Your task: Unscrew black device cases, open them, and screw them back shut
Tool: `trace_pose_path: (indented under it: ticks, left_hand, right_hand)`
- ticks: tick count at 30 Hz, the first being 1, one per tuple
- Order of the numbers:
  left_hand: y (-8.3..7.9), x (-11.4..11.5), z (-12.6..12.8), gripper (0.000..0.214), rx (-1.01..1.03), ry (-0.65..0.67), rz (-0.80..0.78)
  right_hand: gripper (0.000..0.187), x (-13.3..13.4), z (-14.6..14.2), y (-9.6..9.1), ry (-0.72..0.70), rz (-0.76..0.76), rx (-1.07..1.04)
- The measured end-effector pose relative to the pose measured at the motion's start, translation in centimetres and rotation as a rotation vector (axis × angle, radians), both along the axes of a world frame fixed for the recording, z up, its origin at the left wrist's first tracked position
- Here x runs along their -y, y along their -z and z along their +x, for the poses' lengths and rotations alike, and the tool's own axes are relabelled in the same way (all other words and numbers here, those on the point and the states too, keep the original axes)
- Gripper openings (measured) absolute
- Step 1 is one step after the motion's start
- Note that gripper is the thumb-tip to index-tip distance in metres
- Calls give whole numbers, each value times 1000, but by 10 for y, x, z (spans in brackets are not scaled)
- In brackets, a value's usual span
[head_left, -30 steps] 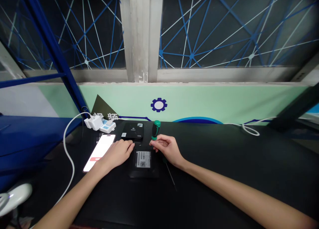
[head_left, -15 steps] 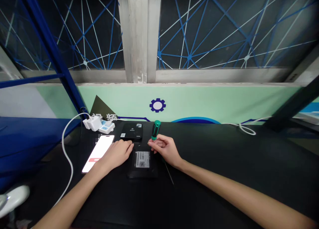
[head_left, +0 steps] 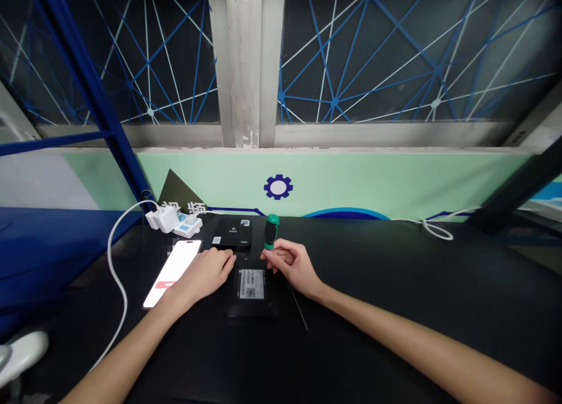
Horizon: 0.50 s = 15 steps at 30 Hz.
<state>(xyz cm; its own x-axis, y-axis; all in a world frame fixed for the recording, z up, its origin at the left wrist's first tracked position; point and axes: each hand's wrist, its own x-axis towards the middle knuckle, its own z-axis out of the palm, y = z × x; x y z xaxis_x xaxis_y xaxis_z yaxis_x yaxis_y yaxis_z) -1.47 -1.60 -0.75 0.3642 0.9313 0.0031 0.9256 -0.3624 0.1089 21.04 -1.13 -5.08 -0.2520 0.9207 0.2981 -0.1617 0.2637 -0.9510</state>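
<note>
A flat black box (head_left: 252, 308) with a white printed label lies in front of me on the black table. My left hand (head_left: 215, 269) presses its curled fingers against the box's far left corner. In my right hand (head_left: 293, 264) is a green-and-black screwdriver (head_left: 271, 232), pinched low near the collar and standing almost upright over the box's far right corner. Its tip is hidden by my fingers. A thin metal shaft (head_left: 300, 311) lies beside the box, its upper end passing under my right wrist.
Behind the labelled box sits a second black box (head_left: 232, 233). A phone (head_left: 173, 269) with a lit screen lies left, partly under my left forearm. Beyond it are a white power strip (head_left: 188, 223) and charger (head_left: 163, 218), with a white cable (head_left: 115, 263) looping down. Another cable (head_left: 437, 230) lies back right.
The screwdriver's handle has leaned slightly left and sits a little lower, still in my right hand. My left hand stays at the box's corner.
</note>
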Motion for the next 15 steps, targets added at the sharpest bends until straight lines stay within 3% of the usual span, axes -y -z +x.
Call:
trace_pose_path:
  ticks: [8, 15]
  left_hand:
    - [1, 0, -1, 40, 6, 3, -9]
    - [-1, 1, 0, 39, 8, 1, -10]
  right_hand:
    - [41, -3, -1, 0, 82, -42, -13]
    - [36, -1, 0, -3, 39, -41, -22]
